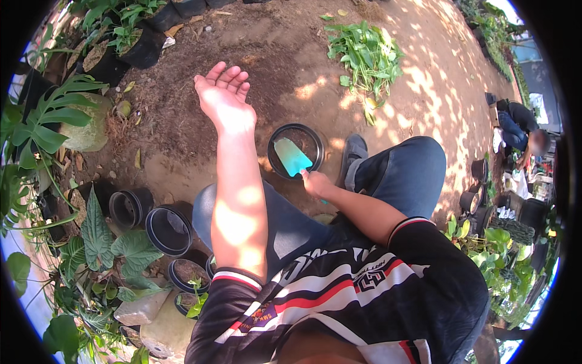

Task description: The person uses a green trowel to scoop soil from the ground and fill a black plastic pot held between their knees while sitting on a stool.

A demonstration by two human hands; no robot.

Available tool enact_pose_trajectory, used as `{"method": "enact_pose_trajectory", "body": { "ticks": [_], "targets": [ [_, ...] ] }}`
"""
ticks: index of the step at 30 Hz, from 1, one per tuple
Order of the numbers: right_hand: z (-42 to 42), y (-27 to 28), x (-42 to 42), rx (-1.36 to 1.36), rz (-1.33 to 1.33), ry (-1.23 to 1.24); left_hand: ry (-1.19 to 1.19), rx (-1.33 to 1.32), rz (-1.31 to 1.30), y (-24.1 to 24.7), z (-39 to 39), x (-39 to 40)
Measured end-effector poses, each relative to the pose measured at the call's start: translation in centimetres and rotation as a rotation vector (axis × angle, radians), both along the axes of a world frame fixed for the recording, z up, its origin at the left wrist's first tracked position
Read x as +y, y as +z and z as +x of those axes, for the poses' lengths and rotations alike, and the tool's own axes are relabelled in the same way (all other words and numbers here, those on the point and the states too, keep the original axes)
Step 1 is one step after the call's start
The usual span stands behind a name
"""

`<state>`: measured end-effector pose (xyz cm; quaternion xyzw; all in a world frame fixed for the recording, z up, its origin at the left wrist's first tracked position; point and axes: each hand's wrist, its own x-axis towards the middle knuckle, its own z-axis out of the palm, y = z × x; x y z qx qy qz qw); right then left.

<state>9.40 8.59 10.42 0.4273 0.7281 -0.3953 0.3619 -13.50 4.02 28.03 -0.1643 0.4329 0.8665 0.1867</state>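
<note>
My right hand (317, 184) grips the handle of a turquoise garden trowel (292, 157). The trowel's blade lies over a round black plastic pot (322, 154) that stands on the ground between my feet. Some soil (305, 136) shows inside the pot, partly hidden by the blade. My left hand (227, 96) is stretched out to the left of the pot, palm up, with nothing in it. Its fingers are slightly curled and a little apart, over dark loose soil (182, 109).
A heap of leafy green cuttings (366, 57) lies on the ground ahead. Black plastic pots (169, 230) and leafy plants (96, 236) crowd my left side. A round stone-like block (88, 123) sits farther left. To the far right, another person (520, 120) crouches near several pots.
</note>
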Motion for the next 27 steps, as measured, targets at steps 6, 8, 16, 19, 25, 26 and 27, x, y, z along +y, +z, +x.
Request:
{"method": "enact_pose_trajectory", "body": {
  "ticks": [6,8,16,19,25,26,27],
  "targets": [
    [1.1,-1.7,-1.1,0.076,0.116,0.026,-0.027,0.008,-0.044,-0.2,0.2,-0.7],
    [0.7,-1.7,0.0,0.014,0.105,0.074,-0.032,0.015,-0.048,-0.4,0.0,-0.9],
    [1.5,0.7,2.1,0.091,0.404,0.061,-0.058,0.035,-0.051,-0.2,0.4,-0.5],
    [0.8,1.9,3.4,-0.113,0.035,-0.015,-0.071,0.052,-0.073,-0.4,0.3,-0.7],
    [0.4,1.2,3.3,-0.108,0.055,-0.006,-0.069,0.052,-0.104,-0.9,0.1,-0.9],
    [-0.1,2.2,3.4,-0.152,-0.024,-0.014,-0.065,0.059,-0.112,-0.9,0.0,-1.1],
    [0.4,1.5,3.5,-0.083,0.041,0.015,-0.077,0.069,-0.11,-0.6,0.1,-0.8]
  ]
}}
